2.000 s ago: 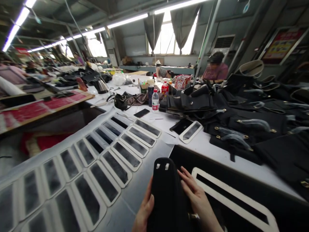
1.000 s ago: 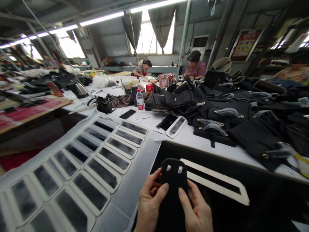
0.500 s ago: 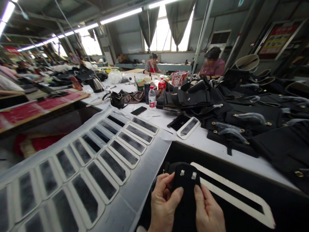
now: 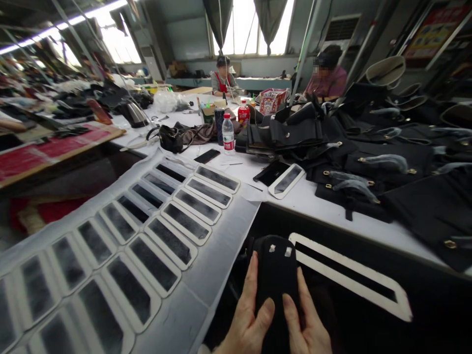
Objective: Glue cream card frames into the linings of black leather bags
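We observe a black strap piece (image 4: 276, 275) with two small pale slots near its rounded end, held upright just off the near edge of the worktop (image 4: 313, 206). Our left hand (image 4: 249, 319) and right hand (image 4: 308, 327) grip it from either side, fingers closed on it, both thumbs pressed flat on its face. Just beside it, to the right, lies a long white frame (image 4: 350, 282) on a dark surface. To the left, a grey sheet (image 4: 221, 236) carries rows of white-bordered dark panels (image 4: 171, 241). Further along the worktop stand a water bottle (image 4: 228, 133) and stacked black bag parts (image 4: 368, 162). Two people sit at the far end.
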### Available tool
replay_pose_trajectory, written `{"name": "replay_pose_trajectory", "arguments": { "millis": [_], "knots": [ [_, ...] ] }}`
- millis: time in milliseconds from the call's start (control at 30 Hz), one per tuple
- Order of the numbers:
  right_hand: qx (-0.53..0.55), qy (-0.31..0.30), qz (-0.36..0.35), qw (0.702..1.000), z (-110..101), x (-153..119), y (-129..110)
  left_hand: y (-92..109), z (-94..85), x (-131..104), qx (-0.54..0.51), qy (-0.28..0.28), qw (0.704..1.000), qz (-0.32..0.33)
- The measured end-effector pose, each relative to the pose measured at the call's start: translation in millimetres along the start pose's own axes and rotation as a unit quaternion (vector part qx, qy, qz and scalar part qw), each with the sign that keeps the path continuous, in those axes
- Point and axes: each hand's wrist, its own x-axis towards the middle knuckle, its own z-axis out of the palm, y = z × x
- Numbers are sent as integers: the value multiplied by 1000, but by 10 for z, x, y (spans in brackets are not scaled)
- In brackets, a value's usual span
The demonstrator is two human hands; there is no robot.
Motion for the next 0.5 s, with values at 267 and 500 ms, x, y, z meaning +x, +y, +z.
{"name": "replay_pose_trajectory", "arguments": {
  "millis": [267, 500],
  "knots": [
    [48, 4, 32, 998, 63, -107, 122, -58, -48, -89, 49, 6, 998, -37],
    [41, 7, 67, 997, 63, -73, 185, -66, -8, -51, 73, 19, 996, -39]
  ]
}}
